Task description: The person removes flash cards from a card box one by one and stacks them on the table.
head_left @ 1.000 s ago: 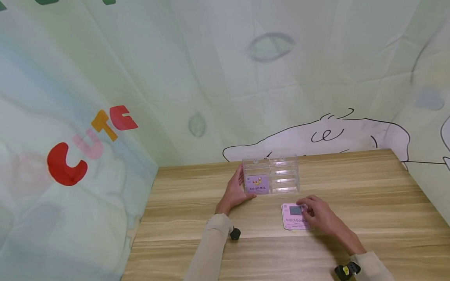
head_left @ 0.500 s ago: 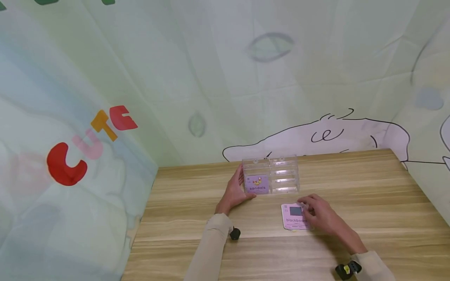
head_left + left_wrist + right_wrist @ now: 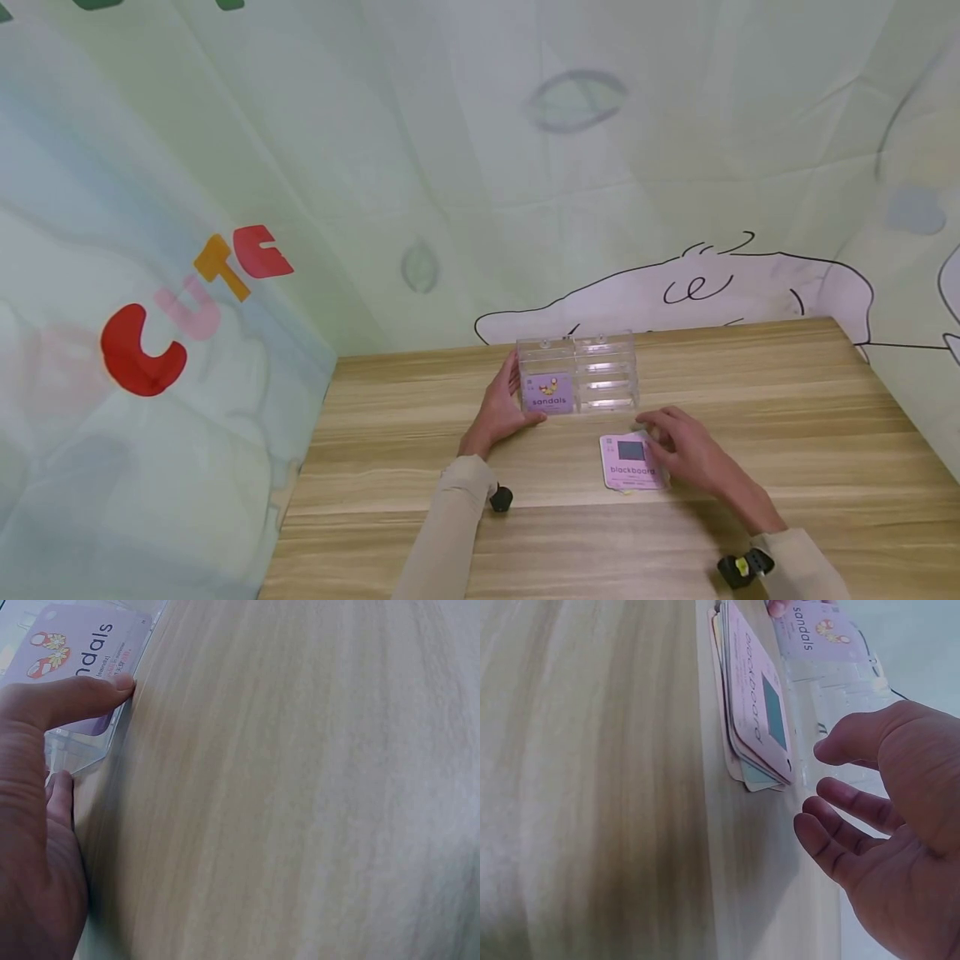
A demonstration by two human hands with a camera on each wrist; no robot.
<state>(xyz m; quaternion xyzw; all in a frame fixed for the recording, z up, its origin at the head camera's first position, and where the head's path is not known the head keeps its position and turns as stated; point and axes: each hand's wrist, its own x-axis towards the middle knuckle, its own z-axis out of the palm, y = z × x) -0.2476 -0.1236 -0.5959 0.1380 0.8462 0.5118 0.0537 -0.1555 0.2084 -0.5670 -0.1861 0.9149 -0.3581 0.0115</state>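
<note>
A clear plastic card rack (image 3: 606,367) with two columns of slots stands near the back of the table. In its lower left slot is a purple "sandals" card (image 3: 549,392). My left hand (image 3: 501,414) grips the rack's left side, the thumb (image 3: 82,697) across the card's lower edge and the fingers partly hidden behind. In front of the rack lies a small stack of cards (image 3: 757,697), slightly uneven, with a pink "blackboard" card (image 3: 632,472) on top. Just right of the stack, my right hand (image 3: 693,454) has loosely bent fingers, apart from the cards and holding nothing.
The wooden table (image 3: 375,467) ends at the back against a hanging cloth (image 3: 450,167) printed with cartoon shapes. Another cloth with coloured letters (image 3: 142,350) hangs at the left. Black wrist cameras (image 3: 745,568) sit on both sleeves.
My right hand has drawn slightly right and away from the card stack, uncovering the end of the word "blackboard". The left hand, rack and cards have stayed in place.
</note>
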